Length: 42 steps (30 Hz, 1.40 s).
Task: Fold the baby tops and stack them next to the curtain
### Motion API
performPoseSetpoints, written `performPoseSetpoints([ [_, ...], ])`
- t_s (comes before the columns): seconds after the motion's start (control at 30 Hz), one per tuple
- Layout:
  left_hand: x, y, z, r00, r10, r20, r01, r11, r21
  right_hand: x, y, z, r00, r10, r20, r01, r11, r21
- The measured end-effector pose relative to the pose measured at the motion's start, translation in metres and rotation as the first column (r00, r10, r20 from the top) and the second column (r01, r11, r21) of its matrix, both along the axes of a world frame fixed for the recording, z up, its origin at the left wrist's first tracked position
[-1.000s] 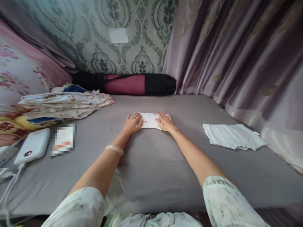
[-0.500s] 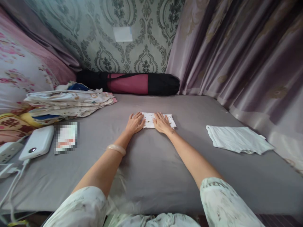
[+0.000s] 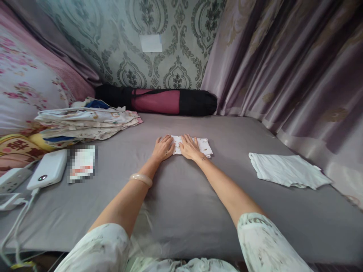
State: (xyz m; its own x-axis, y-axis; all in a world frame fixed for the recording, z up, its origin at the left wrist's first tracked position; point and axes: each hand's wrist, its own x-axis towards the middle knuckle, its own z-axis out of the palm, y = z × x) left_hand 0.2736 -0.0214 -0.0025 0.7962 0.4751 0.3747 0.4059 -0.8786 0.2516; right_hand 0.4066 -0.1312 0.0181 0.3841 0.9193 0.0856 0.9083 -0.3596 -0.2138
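Note:
A small folded white cloth with dark specks (image 3: 204,145) lies flat on the grey sheet (image 3: 181,192). My left hand (image 3: 163,148) rests at its left end, palm down with the fingers stretched out. Flat on the cloth's middle lies my right hand (image 3: 189,147), its fingers extended and slightly apart. The cloth's right end shows beyond that hand; parts of it are hidden beneath my fingers. Neither hand grips anything.
On the right lies a folded pale garment (image 3: 287,170). A pile of folded clothes (image 3: 90,119) sits at left, near a white power bank (image 3: 48,170) with cables, a power strip (image 3: 14,180) and a blurred packet (image 3: 82,164). A black and maroon rolled bag (image 3: 155,102) lies along the wall.
My right hand has slid a little left across the cloth, uncovering more of its right end. My left hand stays at the left end. The view has shifted slightly.

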Motion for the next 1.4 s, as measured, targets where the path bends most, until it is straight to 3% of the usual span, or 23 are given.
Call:
performPoseSetpoints([
  [0.37, 0.0, 0.003, -0.001, 0.997, 0.05, 0.064, -0.047, 0.998, -0.052, -0.014, 0.012, -0.009, 1.0, 0.009, 0.026, -0.01, 1.0, 0.027],
  [0.53, 0.0, 0.006, -0.002, 0.983, 0.136, 0.12, -0.124, 0.987, -0.104, -0.014, 0.016, -0.004, 1.0, 0.001, 0.015, -0.001, 1.0, -0.012],
  [0.83, -0.002, 0.02, -0.008, 0.926, 0.293, 0.237, -0.234, 0.94, -0.247, -0.031, 0.038, -0.002, 0.999, 0.028, 0.022, -0.029, 0.999, 0.036],
  [1.07, -0.002, 0.024, -0.006, 0.916, 0.359, 0.178, -0.294, 0.904, -0.312, -0.034, 0.043, -0.015, 0.999, 0.027, 0.033, -0.028, 0.999, 0.035],
  [1.4, -0.003, 0.019, 0.001, 0.893, 0.37, 0.255, -0.257, 0.886, -0.387, -0.039, 0.046, -0.001, 0.999, 0.043, 0.001, -0.043, 0.999, 0.023],
])
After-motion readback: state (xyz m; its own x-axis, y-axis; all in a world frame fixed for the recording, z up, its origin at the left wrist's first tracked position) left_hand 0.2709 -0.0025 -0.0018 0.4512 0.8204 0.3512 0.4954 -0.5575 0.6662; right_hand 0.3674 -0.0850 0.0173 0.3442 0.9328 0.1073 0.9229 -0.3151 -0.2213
